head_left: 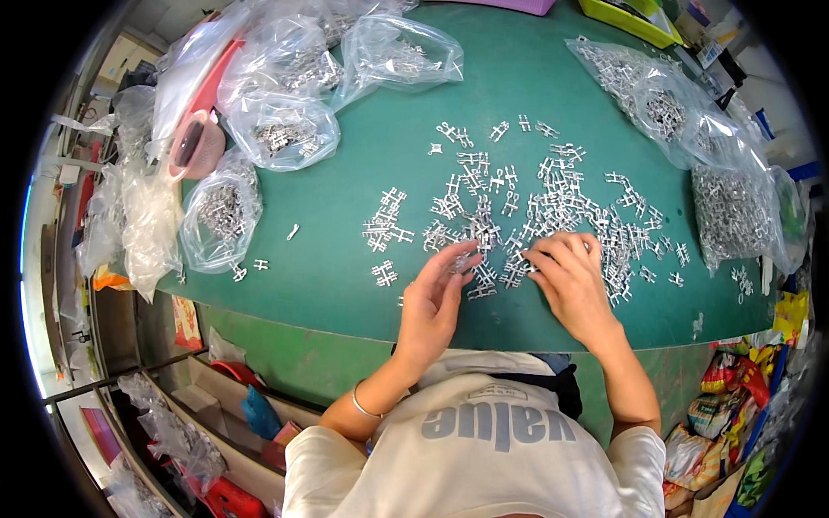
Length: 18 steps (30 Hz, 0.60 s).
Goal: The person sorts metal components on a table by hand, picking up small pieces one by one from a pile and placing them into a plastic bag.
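Observation:
A loose heap of small silver H-shaped metal pieces (557, 203) covers the middle of the green table (371, 129). My left hand (432, 302) is at the heap's near left edge, palm turned inward, its fingers curled toward the thumb around a few shiny metal pieces (461, 262). My right hand (570, 281) reaches over the near side of the heap, knuckles up. Its thumb and fingertips close on a small silver piece, mostly hidden by the fingers. A smaller cluster of pieces (386, 220) lies left of the heap.
Clear plastic bags of metal pieces stand at the left (223, 211), back left (289, 138) and right (734, 211). A pink basket (197, 147) sits at the left edge, a yellow-green tray (635, 24) at the back. Colourful packages (717, 406) lie below the table, right.

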Each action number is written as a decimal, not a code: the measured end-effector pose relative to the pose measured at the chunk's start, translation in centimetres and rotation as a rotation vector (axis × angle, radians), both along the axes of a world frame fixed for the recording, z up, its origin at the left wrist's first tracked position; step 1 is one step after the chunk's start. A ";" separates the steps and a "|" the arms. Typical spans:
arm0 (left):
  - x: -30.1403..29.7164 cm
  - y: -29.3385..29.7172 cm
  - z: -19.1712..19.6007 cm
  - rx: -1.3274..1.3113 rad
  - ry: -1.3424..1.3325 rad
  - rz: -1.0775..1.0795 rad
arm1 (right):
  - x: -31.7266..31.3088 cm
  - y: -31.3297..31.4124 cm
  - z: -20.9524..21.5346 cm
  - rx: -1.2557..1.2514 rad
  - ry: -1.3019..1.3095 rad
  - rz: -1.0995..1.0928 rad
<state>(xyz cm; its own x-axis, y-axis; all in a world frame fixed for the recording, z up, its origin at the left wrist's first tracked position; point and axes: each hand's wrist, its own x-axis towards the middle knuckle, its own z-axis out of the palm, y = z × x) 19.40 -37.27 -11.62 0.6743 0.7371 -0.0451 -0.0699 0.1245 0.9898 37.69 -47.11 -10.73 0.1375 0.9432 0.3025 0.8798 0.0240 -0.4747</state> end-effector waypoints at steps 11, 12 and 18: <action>0.2 -0.4 0.7 0.147 0.146 -0.065 | 0.1 -1.8 -0.5 0.055 1.261 -0.298; 0.5 -0.5 0.8 0.190 0.155 -0.081 | -0.1 -1.9 -0.6 0.033 1.345 -0.280; 2.4 -1.0 1.3 0.239 0.101 -0.199 | -1.5 -1.7 -0.4 0.009 1.578 -0.264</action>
